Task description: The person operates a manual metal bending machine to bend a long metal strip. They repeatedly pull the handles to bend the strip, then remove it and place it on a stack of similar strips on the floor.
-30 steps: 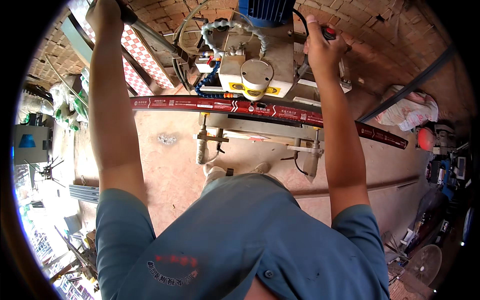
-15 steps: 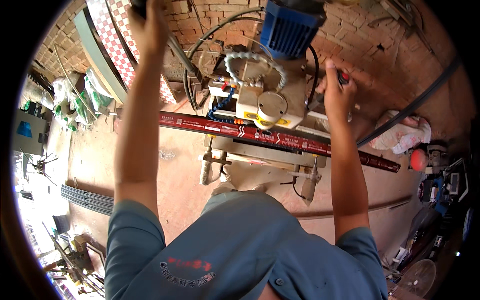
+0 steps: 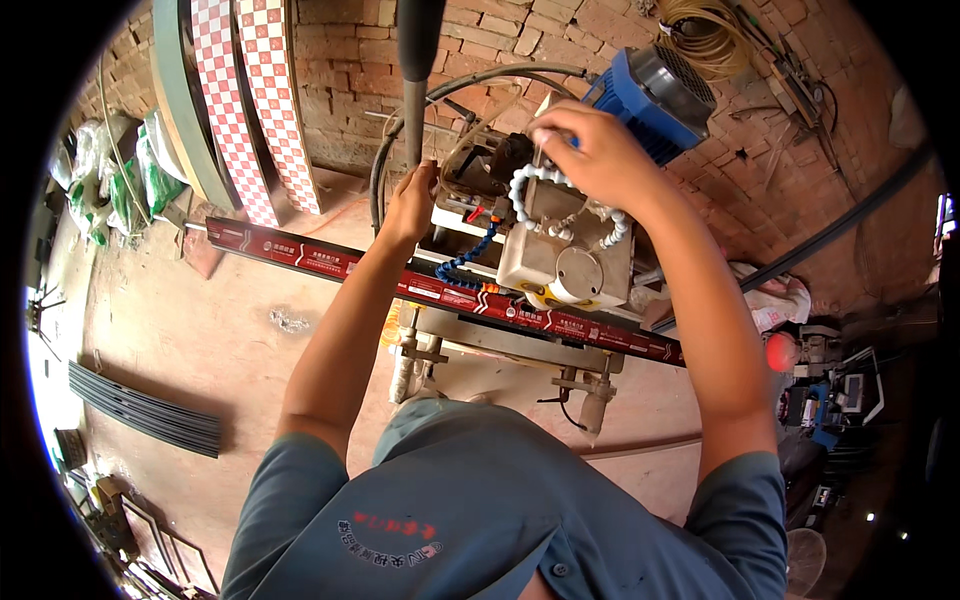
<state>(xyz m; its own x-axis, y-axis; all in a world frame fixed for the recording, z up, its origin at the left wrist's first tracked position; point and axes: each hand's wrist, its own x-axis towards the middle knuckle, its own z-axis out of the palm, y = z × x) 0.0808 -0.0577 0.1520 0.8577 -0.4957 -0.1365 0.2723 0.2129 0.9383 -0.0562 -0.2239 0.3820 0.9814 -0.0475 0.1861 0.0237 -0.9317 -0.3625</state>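
A cutting or milling machine with a beige head (image 3: 555, 265) and a blue motor (image 3: 640, 105) stands in front of me. A long red-wrapped profile bar (image 3: 440, 290) lies across it. My left hand (image 3: 410, 205) is closed at the lower end of a lever (image 3: 414, 125) with a black grip (image 3: 418, 35); its fingertips are partly hidden. Above the machine head, my right hand (image 3: 595, 150) has its fingers curled together beside the motor; what they hold, if anything, is hidden. A white segmented coolant hose (image 3: 520, 190) and a blue one (image 3: 470, 252) sit below that hand.
Checkered boards (image 3: 270, 110) lean on the brick wall (image 3: 335, 100) at the far left. Dark strips (image 3: 145, 410) lie on the floor at left. Coiled hose (image 3: 705, 40) hangs far right. Clamps (image 3: 590, 395) stick out from the machine's near side.
My left hand has come down from the black grip toward the lever's lower end. My right hand has left a red-tipped handle and moved left over the machine head. The view has shifted.
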